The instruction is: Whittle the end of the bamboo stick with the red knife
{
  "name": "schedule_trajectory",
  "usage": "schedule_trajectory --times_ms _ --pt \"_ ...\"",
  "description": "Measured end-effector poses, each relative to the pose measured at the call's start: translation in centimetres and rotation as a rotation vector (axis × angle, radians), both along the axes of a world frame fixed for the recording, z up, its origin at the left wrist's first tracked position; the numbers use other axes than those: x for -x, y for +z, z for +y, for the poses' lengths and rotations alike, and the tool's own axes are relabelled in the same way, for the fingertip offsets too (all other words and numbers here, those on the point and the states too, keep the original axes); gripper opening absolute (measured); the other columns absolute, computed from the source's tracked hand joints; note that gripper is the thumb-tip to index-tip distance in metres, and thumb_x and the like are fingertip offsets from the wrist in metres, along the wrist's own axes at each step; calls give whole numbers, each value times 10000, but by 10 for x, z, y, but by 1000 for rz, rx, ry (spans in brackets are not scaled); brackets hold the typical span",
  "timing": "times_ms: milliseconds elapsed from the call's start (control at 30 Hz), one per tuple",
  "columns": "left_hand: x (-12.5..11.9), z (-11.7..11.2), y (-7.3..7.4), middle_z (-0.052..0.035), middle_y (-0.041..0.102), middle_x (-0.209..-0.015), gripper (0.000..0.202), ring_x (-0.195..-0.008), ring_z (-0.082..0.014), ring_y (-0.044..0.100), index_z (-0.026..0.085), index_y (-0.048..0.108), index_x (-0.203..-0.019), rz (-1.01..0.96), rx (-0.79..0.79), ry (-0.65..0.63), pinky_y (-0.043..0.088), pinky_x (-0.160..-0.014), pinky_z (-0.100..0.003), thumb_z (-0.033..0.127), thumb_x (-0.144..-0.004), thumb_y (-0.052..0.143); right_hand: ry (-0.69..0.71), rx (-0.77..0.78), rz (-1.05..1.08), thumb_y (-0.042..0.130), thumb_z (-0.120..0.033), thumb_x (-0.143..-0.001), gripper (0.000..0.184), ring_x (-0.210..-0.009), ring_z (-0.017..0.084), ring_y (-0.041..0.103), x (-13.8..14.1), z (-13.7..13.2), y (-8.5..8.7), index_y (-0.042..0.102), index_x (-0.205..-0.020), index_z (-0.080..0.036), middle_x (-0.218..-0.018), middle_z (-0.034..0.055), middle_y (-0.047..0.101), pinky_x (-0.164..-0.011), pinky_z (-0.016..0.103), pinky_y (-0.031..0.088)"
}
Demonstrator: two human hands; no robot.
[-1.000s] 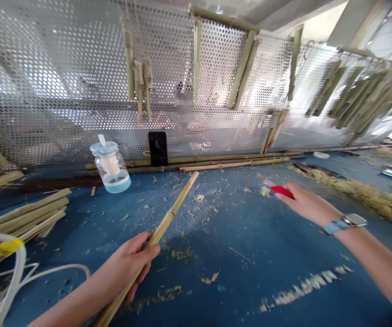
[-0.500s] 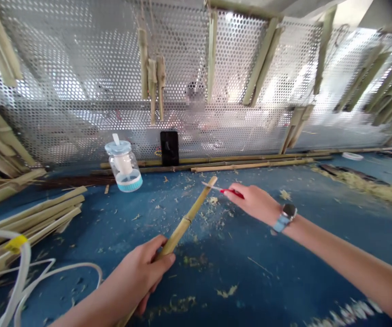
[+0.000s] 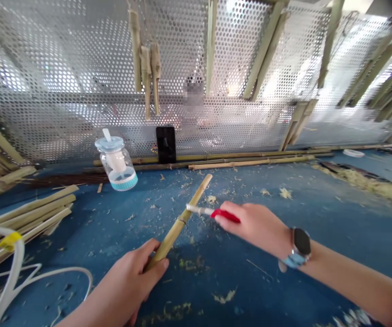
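Observation:
My left hand [image 3: 132,281] is wrapped round the near end of a long bamboo stick [image 3: 185,215] that slants up and to the right over the blue tabletop [image 3: 284,218]. My right hand [image 3: 253,225], with a watch on its wrist, grips a red-handled knife [image 3: 212,212]. The knife's blade lies across the stick at about its middle, near a node.
A clear jar with a blue lid [image 3: 116,163] and a black phone [image 3: 166,144] stand by the perforated metal wall [image 3: 80,91], where bamboo pieces hang. Split bamboo strips [image 3: 22,213] and white tubing [image 3: 15,268] lie at left. Long canes [image 3: 250,161] line the wall's foot; shavings [image 3: 376,186] pile at right.
My right hand has swung in from the right with the knife and drawn the blade from the stick's far tip down to its middle. My left hand has kept its hold.

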State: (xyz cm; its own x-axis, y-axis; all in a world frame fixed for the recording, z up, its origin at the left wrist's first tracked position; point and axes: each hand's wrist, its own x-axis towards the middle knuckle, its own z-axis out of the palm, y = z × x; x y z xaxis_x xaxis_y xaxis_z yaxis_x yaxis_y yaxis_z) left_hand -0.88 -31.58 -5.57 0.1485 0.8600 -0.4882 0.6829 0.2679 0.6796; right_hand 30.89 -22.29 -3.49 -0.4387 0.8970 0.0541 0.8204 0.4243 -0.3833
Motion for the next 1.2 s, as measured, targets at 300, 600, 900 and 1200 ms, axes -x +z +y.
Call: schedule_trajectory --times_ms 300,600,900,1200 --pt "2 -3 0 134 433 -487 375 -263 -129 481 273 460 -1037 -26 24 34 235 -294 -197 633 -933 447 -23 -43 -106 429 -607 -1038 488 -457 122 458 0 -6 -6 681 -915 -207 -586 16 604 -485 286 230" --pt "-5 -3 11 114 494 -545 371 -285 -124 475 267 491 -1069 47 33 20 269 -326 -225 610 -957 407 -221 -78 -61 367 -608 -1054 543 -438 121 463 -7 0 6 693 -996 -178 -591 20 609 -457 282 254" --pt "-13 -9 25 -103 815 -1059 581 -988 -319 785 229 633 -1285 424 -178 -120 556 -808 -377 527 -926 288 -170 -7 -81 399 -565 -1069 486 -439 104 440 1 4 4 683 -979 -181 -592 4 593 -468 286 238" --pt "-10 -10 23 -59 825 -983 473 -900 -264 797 262 686 -1141 459 -243 -115 548 -766 -320 507 -960 325 -13 33 -5 453 -599 -1036 484 -470 102 450 7 -6 9 688 -891 -202 -601 7 603 -497 287 252"
